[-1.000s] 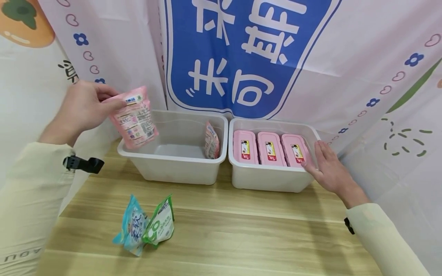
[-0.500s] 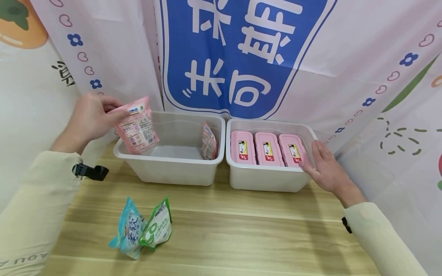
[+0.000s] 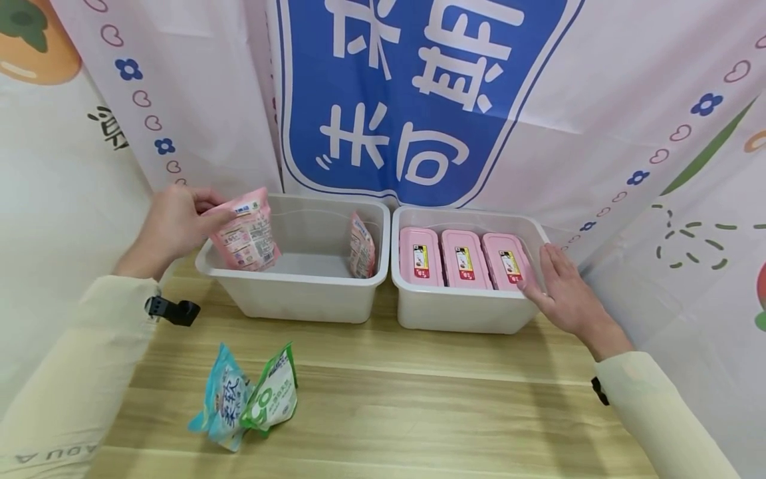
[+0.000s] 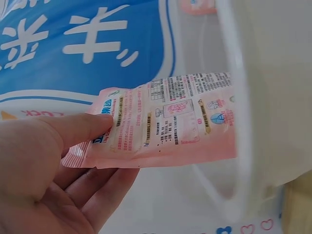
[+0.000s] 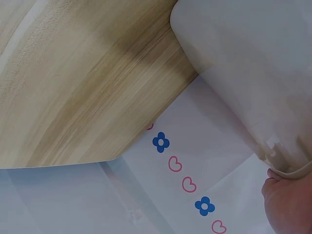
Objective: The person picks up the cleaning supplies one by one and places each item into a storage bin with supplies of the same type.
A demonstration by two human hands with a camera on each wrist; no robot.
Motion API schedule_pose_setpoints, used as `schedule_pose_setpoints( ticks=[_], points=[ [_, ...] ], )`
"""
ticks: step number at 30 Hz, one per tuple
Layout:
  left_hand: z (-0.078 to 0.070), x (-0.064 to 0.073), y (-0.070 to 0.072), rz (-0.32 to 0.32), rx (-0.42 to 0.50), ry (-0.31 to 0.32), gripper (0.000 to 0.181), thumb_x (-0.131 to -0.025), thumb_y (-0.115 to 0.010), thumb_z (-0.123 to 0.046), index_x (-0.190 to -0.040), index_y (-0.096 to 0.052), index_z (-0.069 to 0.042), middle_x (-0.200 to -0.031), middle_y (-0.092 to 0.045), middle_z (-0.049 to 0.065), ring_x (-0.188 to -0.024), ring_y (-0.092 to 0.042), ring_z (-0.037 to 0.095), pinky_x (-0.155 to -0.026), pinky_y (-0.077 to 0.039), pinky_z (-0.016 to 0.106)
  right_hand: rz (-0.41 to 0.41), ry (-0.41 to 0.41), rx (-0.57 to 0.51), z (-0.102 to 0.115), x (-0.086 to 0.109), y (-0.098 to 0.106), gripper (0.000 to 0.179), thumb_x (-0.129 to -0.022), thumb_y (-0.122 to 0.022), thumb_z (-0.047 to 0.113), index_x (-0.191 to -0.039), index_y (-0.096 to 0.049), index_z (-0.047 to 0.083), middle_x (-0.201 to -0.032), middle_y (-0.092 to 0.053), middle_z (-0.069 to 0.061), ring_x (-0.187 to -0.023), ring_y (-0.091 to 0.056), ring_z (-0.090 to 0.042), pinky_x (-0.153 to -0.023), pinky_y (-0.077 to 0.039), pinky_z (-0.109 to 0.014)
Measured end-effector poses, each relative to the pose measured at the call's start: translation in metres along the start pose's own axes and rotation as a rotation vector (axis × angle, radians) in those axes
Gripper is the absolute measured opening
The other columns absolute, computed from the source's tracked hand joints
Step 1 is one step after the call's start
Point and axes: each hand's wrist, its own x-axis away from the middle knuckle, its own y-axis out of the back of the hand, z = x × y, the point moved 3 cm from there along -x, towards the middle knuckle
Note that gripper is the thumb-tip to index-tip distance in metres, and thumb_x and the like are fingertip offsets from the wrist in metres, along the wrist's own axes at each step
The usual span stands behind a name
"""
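The main risk, judging from how things lie, is that the pink pouch (image 3: 246, 229) catches on the near-left rim of the left bin (image 3: 311, 299) and tips out onto the table (image 3: 419, 412) instead of settling inside, because its lower edge sits right at that corner and the pouch is tilted; the grip is only a pinch at the top edge, so the soft pack could also swing or slip and land flat instead of standing like the second pink pouch (image 3: 362, 246) that leans at the bin's right wall. The left hand (image 3: 173, 223) holds the pouch by its upper left corner, thumb over the printed face and fingers curled behind, as the left wrist view shows (image 4: 165, 129); the pouch hangs to the right of and just below the hand, partly inside the bin at its left end. A lesser risk is that the right bin (image 3: 467, 313) shifts if the right hand (image 3: 559, 289) leans on it: that hand lies flat with straight fingers on the bin's right rim, touching it just beside the rightmost of three pink boxes (image 3: 463, 258), holding nothing. A blue pouch (image 3: 224, 402) and a green pouch (image 3: 274, 396) stand together on the near table, well apart from both hands
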Motion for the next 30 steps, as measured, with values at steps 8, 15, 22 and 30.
schedule_pose_setpoints(
  ticks=[8,15,22,30],
  points=[
    [0.019,0.006,-0.021,0.036,0.019,0.040,0.029,-0.103,-0.071,-0.028,-0.116,-0.074,-0.002,-0.105,-0.076,0.023,-0.080,-0.065,0.024,-0.057,-0.050,0.025,-0.006,0.007,-0.003,0.000,-0.001,-0.002,0.094,-0.109,-0.042,0.054,-0.166,0.003,-0.005,-0.176,0.002,-0.029,-0.164,-0.001,-0.049,-0.130,-0.012,-0.069],
    [0.026,0.006,-0.036,0.039,0.022,0.034,0.025,-0.102,-0.072,-0.025,-0.114,-0.074,-0.003,-0.104,-0.076,0.022,-0.081,-0.064,0.026,-0.055,-0.049,0.025,-0.016,0.014,-0.006,0.000,-0.001,-0.002,0.093,-0.109,-0.042,0.053,-0.166,0.003,-0.006,-0.175,0.002,-0.030,-0.163,-0.001,-0.050,-0.130,-0.011,-0.069],
    [0.030,0.008,-0.050,0.068,0.036,0.051,0.025,-0.103,-0.070,-0.024,-0.115,-0.074,-0.003,-0.106,-0.075,0.023,-0.082,-0.066,0.027,-0.057,-0.052,0.024,-0.022,0.008,0.002,0.000,-0.002,-0.001,0.094,-0.109,-0.042,0.054,-0.166,0.002,-0.007,-0.175,0.002,-0.030,-0.163,-0.002,-0.050,-0.130,-0.013,-0.069],
    [0.032,0.005,-0.060,0.079,0.014,0.034,0.020,-0.103,-0.070,-0.021,-0.110,-0.075,-0.003,-0.104,-0.076,0.021,-0.080,-0.066,0.026,-0.056,-0.052,0.027,-0.029,0.003,-0.001,-0.001,-0.001,-0.001,0.094,-0.109,-0.043,0.054,-0.166,0.000,-0.008,-0.175,0.000,-0.031,-0.163,-0.003,-0.051,-0.130,-0.013,-0.069]
  ],
)
